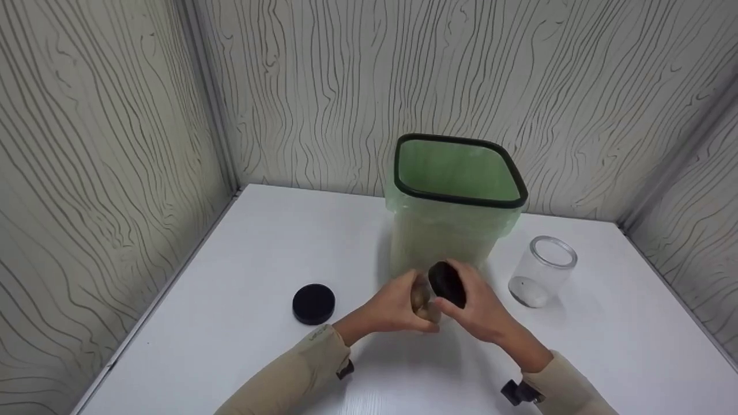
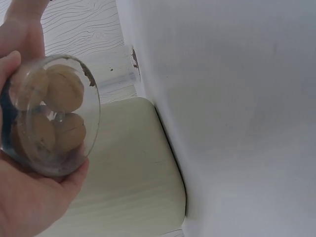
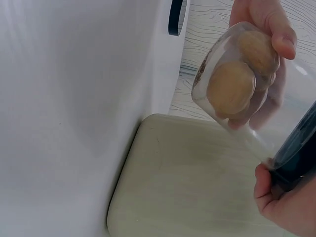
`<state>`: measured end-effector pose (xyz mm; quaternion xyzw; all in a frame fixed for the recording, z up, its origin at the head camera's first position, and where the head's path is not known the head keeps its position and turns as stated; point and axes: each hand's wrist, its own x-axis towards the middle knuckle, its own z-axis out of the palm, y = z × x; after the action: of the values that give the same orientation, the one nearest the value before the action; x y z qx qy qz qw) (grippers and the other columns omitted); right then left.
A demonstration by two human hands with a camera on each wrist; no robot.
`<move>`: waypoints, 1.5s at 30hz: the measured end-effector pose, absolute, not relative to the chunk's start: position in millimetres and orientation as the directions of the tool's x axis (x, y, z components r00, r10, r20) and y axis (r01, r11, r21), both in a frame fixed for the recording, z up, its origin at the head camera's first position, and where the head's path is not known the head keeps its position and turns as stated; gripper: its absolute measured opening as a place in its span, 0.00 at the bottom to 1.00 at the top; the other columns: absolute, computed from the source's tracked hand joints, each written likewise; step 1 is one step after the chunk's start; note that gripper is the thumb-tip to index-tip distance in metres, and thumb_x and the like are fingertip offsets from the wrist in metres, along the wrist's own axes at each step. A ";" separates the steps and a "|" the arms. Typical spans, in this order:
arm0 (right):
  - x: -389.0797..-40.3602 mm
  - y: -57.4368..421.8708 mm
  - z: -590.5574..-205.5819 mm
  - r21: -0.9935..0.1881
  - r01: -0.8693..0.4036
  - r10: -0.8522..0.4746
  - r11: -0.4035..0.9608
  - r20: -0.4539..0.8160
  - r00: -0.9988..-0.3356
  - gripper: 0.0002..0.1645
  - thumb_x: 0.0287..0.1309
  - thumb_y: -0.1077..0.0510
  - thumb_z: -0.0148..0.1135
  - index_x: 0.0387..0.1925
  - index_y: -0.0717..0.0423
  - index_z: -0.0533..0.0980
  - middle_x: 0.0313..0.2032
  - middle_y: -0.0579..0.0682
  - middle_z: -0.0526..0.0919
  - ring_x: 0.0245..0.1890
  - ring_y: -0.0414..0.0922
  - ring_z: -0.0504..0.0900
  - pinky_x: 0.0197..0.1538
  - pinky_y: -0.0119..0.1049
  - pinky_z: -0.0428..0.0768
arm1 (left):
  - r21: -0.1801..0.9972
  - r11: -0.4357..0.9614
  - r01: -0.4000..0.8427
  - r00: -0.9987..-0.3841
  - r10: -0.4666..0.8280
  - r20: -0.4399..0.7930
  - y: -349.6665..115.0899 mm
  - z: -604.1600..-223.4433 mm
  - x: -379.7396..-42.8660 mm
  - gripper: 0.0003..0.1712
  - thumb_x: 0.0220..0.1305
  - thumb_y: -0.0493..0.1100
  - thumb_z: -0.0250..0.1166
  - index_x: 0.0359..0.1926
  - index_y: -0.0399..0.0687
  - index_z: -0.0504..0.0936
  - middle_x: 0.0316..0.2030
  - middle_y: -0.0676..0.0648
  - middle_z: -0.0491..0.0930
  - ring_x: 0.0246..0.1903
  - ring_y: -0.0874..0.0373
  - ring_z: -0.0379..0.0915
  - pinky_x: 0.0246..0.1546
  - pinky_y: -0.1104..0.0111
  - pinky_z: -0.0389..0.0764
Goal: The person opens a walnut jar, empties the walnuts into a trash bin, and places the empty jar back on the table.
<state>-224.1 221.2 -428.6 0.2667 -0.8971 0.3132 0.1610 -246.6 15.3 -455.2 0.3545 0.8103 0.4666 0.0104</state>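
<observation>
My left hand [image 1: 398, 305] grips a clear jar [image 3: 279, 123], its fingers and thumb curled round the lower part. Several round, brown, walnut-like pieces [image 3: 232, 88] lie inside, gathered towards the jar's base. A black lid [image 1: 447, 283] is at the jar's other end, and my right hand [image 1: 481, 311] holds it with the fingers over one side and the thumb on the other. In the head view the jar is tilted sideways in front of the bin, mostly hidden by both hands. The left wrist view shows the jar's round base [image 2: 91, 118] with dark crumbs at its edge.
Behind the hands stands a pale bin [image 1: 444, 236] with a green liner and black rim. To its right is an uncovered clear jar [image 1: 542, 276] with some residue at the bottom. Another black lid [image 1: 314, 304] lies left on the white table [image 1: 253, 259]. Wood-grain panels [image 1: 323, 86] enclose the table.
</observation>
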 end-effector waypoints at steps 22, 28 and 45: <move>-225.1 230.7 -429.7 -0.393 -0.726 -0.527 0.564 0.505 -0.683 0.45 0.46 0.52 0.69 0.65 0.62 0.63 0.56 0.52 0.70 0.48 0.42 0.69 0.43 0.42 0.77 | 0.828 0.260 0.496 -0.670 0.722 0.174 6.0 -449.3 -251.1 0.41 0.44 0.50 0.77 0.57 0.53 0.65 0.32 0.56 0.71 0.29 0.66 0.67 0.26 0.75 0.71; -225.2 233.0 -430.6 -0.386 -0.722 -0.532 0.574 0.494 -0.688 0.46 0.49 0.52 0.69 0.67 0.60 0.60 0.59 0.54 0.68 0.49 0.43 0.69 0.44 0.45 0.78 | 0.813 0.313 0.491 -0.715 0.679 0.170 9.0 -450.8 -250.0 0.45 0.42 0.52 0.77 0.60 0.53 0.65 0.35 0.57 0.72 0.32 0.66 0.68 0.30 0.75 0.73; -220.1 222.8 -426.1 -0.520 -0.493 -0.315 0.697 0.396 -0.863 0.45 0.53 0.43 0.66 0.65 0.63 0.62 0.60 0.59 0.68 0.54 0.52 0.69 0.54 0.52 0.71 | 0.748 0.408 0.524 -0.799 0.540 0.265 25.0 -452.8 -242.0 0.40 0.37 0.56 0.79 0.50 0.58 0.67 0.31 0.58 0.70 0.30 0.67 0.67 0.30 0.75 0.72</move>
<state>-220.1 222.8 -426.1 0.2217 -0.9106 0.3196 0.1397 -242.0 25.0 -452.8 0.3170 0.8389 0.4424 0.0091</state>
